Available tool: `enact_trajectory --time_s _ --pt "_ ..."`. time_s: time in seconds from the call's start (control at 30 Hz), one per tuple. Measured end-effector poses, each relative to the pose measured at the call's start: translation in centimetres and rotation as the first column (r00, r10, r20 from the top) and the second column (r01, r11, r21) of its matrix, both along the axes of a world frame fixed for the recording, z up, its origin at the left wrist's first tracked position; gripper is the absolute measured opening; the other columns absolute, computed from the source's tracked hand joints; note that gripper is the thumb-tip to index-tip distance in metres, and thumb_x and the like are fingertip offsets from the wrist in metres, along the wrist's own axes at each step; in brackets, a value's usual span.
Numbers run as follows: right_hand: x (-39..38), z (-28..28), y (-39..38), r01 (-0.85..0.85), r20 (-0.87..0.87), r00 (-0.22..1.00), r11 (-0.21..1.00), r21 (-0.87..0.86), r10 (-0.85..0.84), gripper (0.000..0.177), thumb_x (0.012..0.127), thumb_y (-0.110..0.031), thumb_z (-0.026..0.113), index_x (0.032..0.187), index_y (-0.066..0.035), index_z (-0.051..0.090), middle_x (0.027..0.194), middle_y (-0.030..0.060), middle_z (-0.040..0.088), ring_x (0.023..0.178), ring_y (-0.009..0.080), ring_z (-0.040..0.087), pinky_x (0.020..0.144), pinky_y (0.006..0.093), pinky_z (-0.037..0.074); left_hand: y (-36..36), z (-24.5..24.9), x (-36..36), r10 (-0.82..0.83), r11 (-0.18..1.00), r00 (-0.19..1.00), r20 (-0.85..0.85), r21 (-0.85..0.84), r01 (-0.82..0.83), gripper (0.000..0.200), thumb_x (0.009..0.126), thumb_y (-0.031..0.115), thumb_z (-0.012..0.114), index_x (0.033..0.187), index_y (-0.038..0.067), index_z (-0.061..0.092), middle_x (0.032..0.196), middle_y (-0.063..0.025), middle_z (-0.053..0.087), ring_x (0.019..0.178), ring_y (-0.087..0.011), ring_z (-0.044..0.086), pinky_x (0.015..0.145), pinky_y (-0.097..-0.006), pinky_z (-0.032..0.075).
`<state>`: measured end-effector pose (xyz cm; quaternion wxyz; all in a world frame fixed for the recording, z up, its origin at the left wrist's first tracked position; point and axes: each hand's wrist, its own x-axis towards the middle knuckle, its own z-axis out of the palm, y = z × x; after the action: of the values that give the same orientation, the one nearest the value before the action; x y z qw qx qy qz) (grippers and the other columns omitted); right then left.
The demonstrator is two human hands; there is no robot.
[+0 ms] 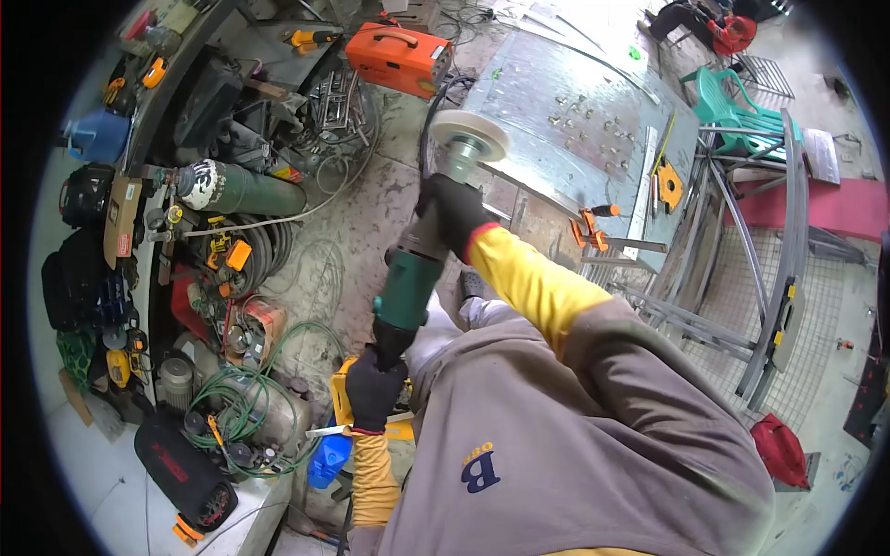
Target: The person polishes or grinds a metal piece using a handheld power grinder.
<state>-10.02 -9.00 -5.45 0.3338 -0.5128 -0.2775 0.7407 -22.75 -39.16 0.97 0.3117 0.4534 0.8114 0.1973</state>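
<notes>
A green-bodied angle grinder (408,286) hangs in front of my body, tilted, with its pale round disc (487,132) at the upper end. My right hand (454,213), in a black glove, is wrapped round the front of the tool just behind the disc. Lower down, my left hand (375,389), gloved too, is closed round the black rear handle. Beyond the disc lies a metal-topped table (533,97) with several small bits scattered on it; the disc overlaps its near left edge in this view.
An orange welding machine (399,60) stands on the floor beyond. Left are a gas cylinder (243,190), a green hose (227,385) and a black speaker (185,473). Metal frames (783,269), a green chair (732,102) and a seated person (728,32) are at right. An orange clamp (593,227) grips the table edge.
</notes>
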Motion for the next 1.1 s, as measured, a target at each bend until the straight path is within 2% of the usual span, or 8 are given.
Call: enact_trajectory --time_s 0.23,0.3,0.6,0.7,0.83,0.87,1.0,1.1 --pt "1.5 0.0 -0.4 0.152 -0.054 0.984 0.957 -0.245 -0.17 0.017 0.085 -0.017 0.072 0.096 -0.006 0.065 0.086 0.0108 0.068 0.073 0.0247 0.069 0.065 0.0384 0.055 -0.1 0.9 1.0 -0.002 0.999 1.0 -0.011 -0.053 0.001 0.031 0.076 0.031 0.077 0.094 0.007 0.069 0.078 -0.0171 0.071 0.075 -0.0396 0.071 0.067 -0.0476 0.054" --pt "5.5 -8.5 -1.5 -0.054 0.113 0.993 0.796 0.603 -0.018 0.016 0.087 -0.014 0.073 0.096 -0.004 0.064 0.083 0.0087 0.065 0.073 0.0222 0.067 0.067 0.0365 0.056 -0.5 1.0 2.6 -0.052 0.996 0.998 -0.023 -0.073 0.051 0.032 0.076 0.032 0.077 0.094 0.007 0.07 0.078 -0.017 0.071 0.076 -0.0393 0.071 0.068 -0.0479 0.055" --pt "11.9 1.4 -2.8 0.223 0.024 0.974 0.946 -0.234 -0.224 0.012 0.089 -0.019 0.069 0.088 -0.007 0.066 0.077 0.0086 0.064 0.064 0.0227 0.064 0.061 0.0378 0.053 -0.2 1.5 5.5 -0.097 0.985 0.982 0.163 -0.123 0.118 0.044 0.076 0.044 0.083 0.098 0.008 0.071 0.084 -0.0164 0.072 0.079 -0.039 0.071 0.071 -0.0485 0.054" --pt "9.9 0.4 -3.0 -0.295 0.42 0.901 0.86 0.415 0.107 0.021 0.095 0.007 0.048 0.094 -0.007 0.063 0.086 0.0072 0.067 0.078 0.0232 0.067 0.073 0.0351 0.055 -0.2 1.2 4.2 -0.064 0.996 0.986 0.155 -0.052 0.073 0.04 0.077 0.042 0.082 0.095 0.008 0.07 0.081 -0.0162 0.071 0.078 -0.0393 0.071 0.069 -0.0497 0.054" --pt "3.6 2.3 -0.5 -0.508 0.579 0.793 0.729 0.458 0.189 0.029 0.091 0.013 0.047 0.096 -0.01 0.064 0.088 0.0047 0.069 0.086 0.0201 0.069 0.076 0.0329 0.055 0.2 0.4 1.5 0.008 1.0 1.0 0.018 -0.021 -0.008 0.031 0.077 0.033 0.079 0.092 0.008 0.069 0.078 -0.0163 0.071 0.077 -0.0396 0.072 0.067 -0.0504 0.054" --pt "2.6 -2.9 0.9 -0.329 0.281 0.941 0.688 0.646 0.187 0.029 0.088 0.015 0.051 0.097 -0.01 0.063 0.09 0.0051 0.069 0.087 0.0213 0.071 0.076 0.0334 0.055 1.1 1.4 1.1 0.043 0.998 0.999 0.021 -0.05 -0.042 0.028 0.076 0.03 0.076 0.091 0.007 0.068 0.077 -0.0169 0.071 0.076 -0.0402 0.071 0.067 -0.0496 0.054" --pt "-1.3 3.6 2.3 0.042 -0.06 0.996 0.928 -0.37 -0.069 0.034 0.077 0.017 0.062 0.096 -0.011 0.066 0.096 0.0082 0.07 0.089 0.0264 0.072 0.08 0.0356 0.057 2.1 1.6 -0.4 0.094 0.995 0.995 0.033 -0.023 -0.093 0.032 0.076 0.032 0.075 0.091 0.005 0.068 0.077 -0.0178 0.069 0.076 -0.041 0.07 0.067 -0.0485 0.053" --pt "-0.5 -5.6 1.3 0.144 -0.182 0.982 0.832 0.535 -0.053 0.019 0.079 -0.004 0.073 0.095 -0.006 0.062 0.082 0.0087 0.062 0.069 0.0254 0.066 0.062 0.0374 0.055 1.6 1.5 0.1 0.046 0.996 0.999 0.016 -0.08 -0.045 0.032 0.076 0.033 0.076 0.093 0.006 0.069 0.079 -0.0182 0.07 0.077 -0.041 0.071 0.068 -0.0491 0.054"
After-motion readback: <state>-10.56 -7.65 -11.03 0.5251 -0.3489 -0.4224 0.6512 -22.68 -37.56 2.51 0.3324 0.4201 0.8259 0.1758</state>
